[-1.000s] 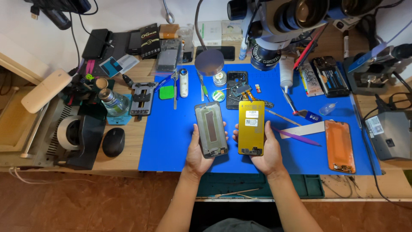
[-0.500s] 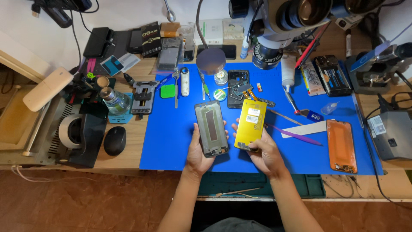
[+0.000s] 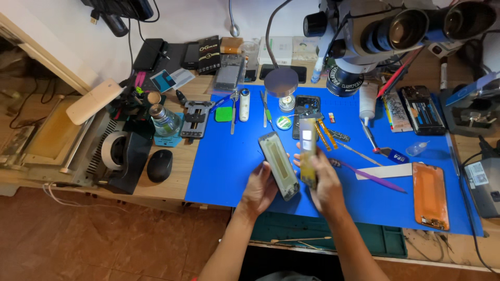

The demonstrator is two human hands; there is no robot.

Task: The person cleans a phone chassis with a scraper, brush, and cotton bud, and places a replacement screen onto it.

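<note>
My left hand (image 3: 259,188) grips a grey phone frame (image 3: 279,165) from below, its long side tilted toward the upper left, above the blue work mat (image 3: 224,171). My right hand (image 3: 326,186) holds a yellow phone panel (image 3: 308,152) turned almost edge-on, right beside the grey frame. The two parts stand close together but I cannot tell whether they touch. Both hands hover over the middle front of the mat.
A microscope (image 3: 385,36) hangs over the back right. An orange phone back (image 3: 430,195) lies at the mat's right end. Tweezers, small tools and a purple pry tool (image 3: 371,176) lie scattered behind my hands. A black mouse (image 3: 159,165) and a tape dispenser (image 3: 122,156) sit left.
My right hand has turned the yellow panel from face-up to nearly edge-on and brought it toward the grey frame. My left hand tilted the frame and lifted it slightly.
</note>
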